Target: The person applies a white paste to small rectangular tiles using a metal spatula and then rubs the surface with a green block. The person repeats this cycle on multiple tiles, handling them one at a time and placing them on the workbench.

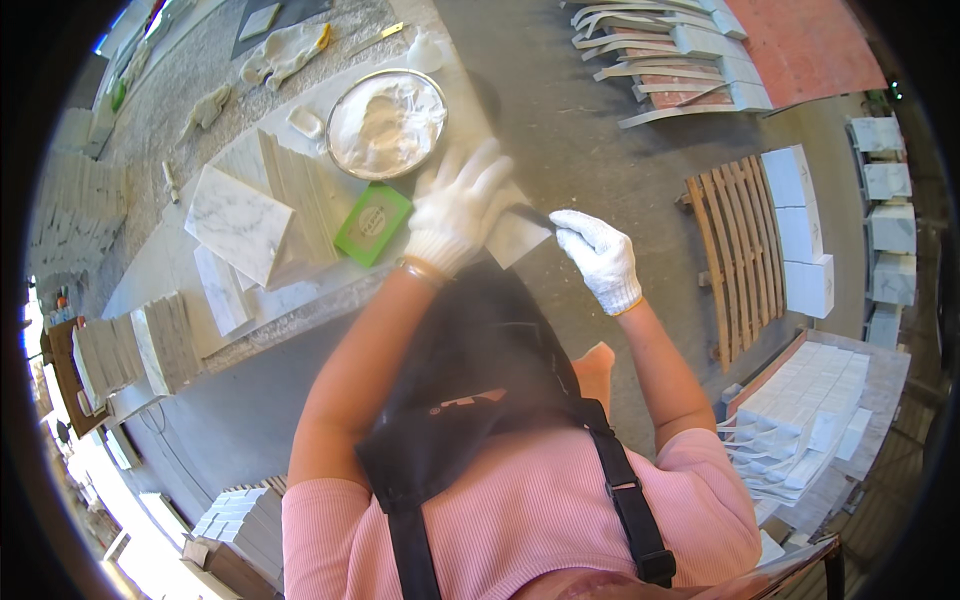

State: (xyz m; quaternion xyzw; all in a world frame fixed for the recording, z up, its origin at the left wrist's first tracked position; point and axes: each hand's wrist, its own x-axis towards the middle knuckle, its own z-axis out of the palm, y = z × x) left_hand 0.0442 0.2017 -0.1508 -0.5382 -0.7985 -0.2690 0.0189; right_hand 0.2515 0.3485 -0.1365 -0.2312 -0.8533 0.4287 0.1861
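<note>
My left hand [455,208], in a white knit glove, is slightly blurred, with its fingers stretched out and apart. It lies over the left part of a pale tile [518,240] at the table's right edge, and hides part of it. My right hand [598,260], also gloved, is closed around a dark, thin-bladed tool [530,214] whose tip reaches over the tile. The tool's exact kind is hard to make out. Just beyond my left hand stands a round metal-rimmed bowl [334,150] holding white powdery or pasty material. A green block [373,224] with a grey face lies left of that hand.
Grey-veined marble tiles [238,222] stand stacked on the table [140,275] at left. Farther off lie a used glove [285,55] and a yellow-handled tool [380,38]. A wooden pallet [735,260] with white boxes [795,225] stands on the right floor.
</note>
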